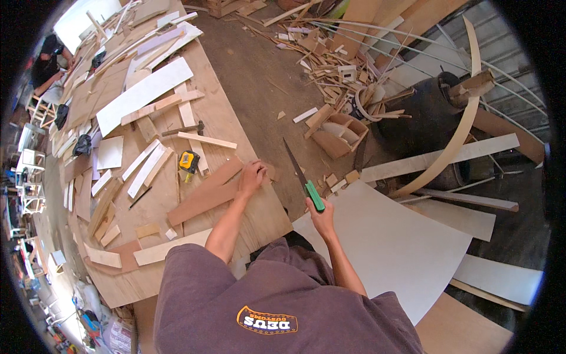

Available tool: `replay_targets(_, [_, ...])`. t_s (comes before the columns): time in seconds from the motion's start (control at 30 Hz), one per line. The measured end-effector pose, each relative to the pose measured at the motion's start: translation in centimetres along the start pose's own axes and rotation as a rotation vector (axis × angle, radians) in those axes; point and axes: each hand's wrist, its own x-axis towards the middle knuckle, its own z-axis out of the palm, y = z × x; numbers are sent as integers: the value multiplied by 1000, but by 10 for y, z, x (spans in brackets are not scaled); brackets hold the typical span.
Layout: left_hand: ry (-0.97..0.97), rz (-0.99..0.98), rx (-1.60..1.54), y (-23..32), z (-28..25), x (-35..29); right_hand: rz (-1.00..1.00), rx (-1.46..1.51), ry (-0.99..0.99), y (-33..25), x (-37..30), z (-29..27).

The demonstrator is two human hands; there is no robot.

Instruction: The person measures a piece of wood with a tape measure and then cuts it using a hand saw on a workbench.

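My right hand (pixel 321 217) is closed round the green handle of a handsaw (pixel 314 196). The saw's narrow dark blade points up and away, past the right edge of the workbench (pixel 268 218). My left hand (pixel 252 177), fingers bent, grips a brown board (pixel 206 200) near that same edge. The board lies flat on the bench, partly covered by my hand and forearm. Saw blade and board are apart. Left of the board sit a yellow and black tape measure (pixel 188 161) and a dark pencil (pixel 140 198). A hammer (pixel 186 130) lies farther back.
Wood strips and a long white board (pixel 144 94) crowd the bench. Offcuts (pixel 330 65) are heaped on the floor at the far right, near a black barrel (pixel 421 115). A large white sheet (pixel 383 242) lies at my right. Another person (pixel 50 65) is at the far left.
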Motion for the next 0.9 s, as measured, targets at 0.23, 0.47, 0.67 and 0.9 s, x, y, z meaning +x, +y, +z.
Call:
replay_targets(0.23, [87, -125, 8, 13, -69, -28, -105, -110, -27, -7, 10, 17])
replay_targets(0.47, [494, 29, -37, 66, -170, -59, -415, -92, -141, -68, 0, 75])
replay_targets(0.67, [848, 86, -422, 156, -255, -88, -757, -166, -229, -69, 4, 156])
replay_targets(0.9, [1190, 206, -454, 200, -291, -126, -869, -523, -519, -15, 1, 214])
